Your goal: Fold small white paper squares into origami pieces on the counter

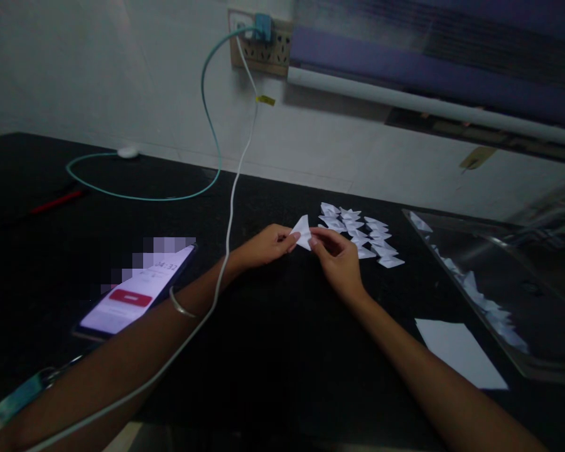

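Between my two hands, above the dark countertop (263,314), is a small folded white paper (303,230) with a pointed top. My left hand (270,243) pinches its left side, thumb in front. On the other side my right hand (336,254) grips the paper's right edge between thumb and fingers. Just beyond my right hand lie several folded white paper pieces (379,235) in rows, partly hidden by that hand. A stack of flat white paper sheets (459,353) rests to the right of my right forearm.
A lit phone (132,292) lies left of my left forearm. A white cable (231,207) runs from the wall socket (268,53) across my left arm. A teal cable (169,199) loops at the back. At right is a metal sink (480,314), its surface reflecting the papers.
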Demonstrator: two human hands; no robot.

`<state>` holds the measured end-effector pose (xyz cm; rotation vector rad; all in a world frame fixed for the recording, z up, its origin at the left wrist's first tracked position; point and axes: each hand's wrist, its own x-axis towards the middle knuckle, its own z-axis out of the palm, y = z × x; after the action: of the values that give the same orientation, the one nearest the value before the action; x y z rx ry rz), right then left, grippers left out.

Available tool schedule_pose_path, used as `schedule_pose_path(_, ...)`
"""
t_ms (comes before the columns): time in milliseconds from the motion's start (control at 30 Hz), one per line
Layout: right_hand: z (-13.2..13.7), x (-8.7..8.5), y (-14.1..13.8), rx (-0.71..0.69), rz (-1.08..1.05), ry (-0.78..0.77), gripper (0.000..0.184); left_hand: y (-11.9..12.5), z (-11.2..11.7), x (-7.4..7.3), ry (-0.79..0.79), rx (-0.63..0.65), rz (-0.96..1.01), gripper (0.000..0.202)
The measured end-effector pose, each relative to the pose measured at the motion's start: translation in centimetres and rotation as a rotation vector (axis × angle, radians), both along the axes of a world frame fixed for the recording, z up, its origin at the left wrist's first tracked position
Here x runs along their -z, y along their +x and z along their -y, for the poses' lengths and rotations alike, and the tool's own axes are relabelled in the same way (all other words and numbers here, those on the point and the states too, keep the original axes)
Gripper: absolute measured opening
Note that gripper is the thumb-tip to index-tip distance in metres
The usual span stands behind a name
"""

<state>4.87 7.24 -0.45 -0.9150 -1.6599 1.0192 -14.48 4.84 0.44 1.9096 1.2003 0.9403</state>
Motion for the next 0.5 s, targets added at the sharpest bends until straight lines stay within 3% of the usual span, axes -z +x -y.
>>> schedule_pose_path(500, 1.2, -0.3, -0.2, -0.026, 0.100, 0.162, 0.033, 0.1, -0.1, 0.1, -0.079, -0.037, -0.014, 0.045)
